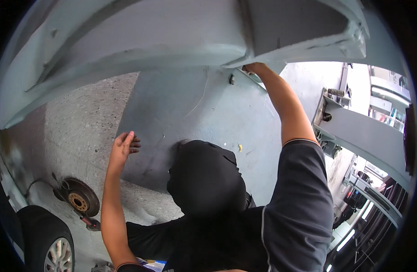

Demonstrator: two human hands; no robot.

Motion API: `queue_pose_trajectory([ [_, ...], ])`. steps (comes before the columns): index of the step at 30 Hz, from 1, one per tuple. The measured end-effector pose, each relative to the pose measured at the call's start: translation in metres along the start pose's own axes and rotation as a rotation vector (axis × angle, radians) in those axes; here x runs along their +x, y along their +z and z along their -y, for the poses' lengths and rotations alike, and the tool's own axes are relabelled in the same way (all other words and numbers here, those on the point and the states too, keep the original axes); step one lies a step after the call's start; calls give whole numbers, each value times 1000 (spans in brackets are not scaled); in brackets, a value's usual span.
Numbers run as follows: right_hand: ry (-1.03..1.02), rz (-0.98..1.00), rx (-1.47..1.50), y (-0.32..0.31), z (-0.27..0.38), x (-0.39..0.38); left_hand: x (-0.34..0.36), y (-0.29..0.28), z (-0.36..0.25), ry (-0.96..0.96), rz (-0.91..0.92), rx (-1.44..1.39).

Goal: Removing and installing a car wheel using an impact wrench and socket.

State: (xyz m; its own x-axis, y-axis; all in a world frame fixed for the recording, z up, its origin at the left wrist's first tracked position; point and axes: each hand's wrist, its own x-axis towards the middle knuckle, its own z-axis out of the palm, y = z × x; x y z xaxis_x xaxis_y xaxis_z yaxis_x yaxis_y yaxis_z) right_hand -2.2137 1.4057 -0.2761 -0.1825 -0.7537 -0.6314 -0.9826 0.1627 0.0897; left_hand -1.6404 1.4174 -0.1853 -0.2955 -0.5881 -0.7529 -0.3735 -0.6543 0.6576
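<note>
My left hand (126,144) hangs open at the left of a grey-blue flat surface (158,104), fingers apart and slightly curled, holding nothing. My right hand (253,68) reaches up to the lower edge of a large pale-grey curved panel (185,27), its fingers bent and partly hidden at the edge, so what they grip is unclear. A small metal fitting (232,79) sits just below and left of that hand. A black cap-like rounded shape (206,177) fills the lower middle, between my arms.
A brake disc (80,198) is at the lower left, above a tyre with a silver wheel (56,254). Speckled grey floor (90,118) shows at left. Grey metal beams with fittings (358,127) stand at right, with strip lights (346,240) below them.
</note>
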Motion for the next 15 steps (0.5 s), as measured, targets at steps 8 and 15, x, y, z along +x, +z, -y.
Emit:
queue_pose_trajectory([
  [8, -355, -195, 899, -17, 147, -116, 51, 101, -8, -165, 290, -631],
  [15, -397, 405, 1260, -31, 215, -138, 77, 126, 27, -392, 825, -1161],
])
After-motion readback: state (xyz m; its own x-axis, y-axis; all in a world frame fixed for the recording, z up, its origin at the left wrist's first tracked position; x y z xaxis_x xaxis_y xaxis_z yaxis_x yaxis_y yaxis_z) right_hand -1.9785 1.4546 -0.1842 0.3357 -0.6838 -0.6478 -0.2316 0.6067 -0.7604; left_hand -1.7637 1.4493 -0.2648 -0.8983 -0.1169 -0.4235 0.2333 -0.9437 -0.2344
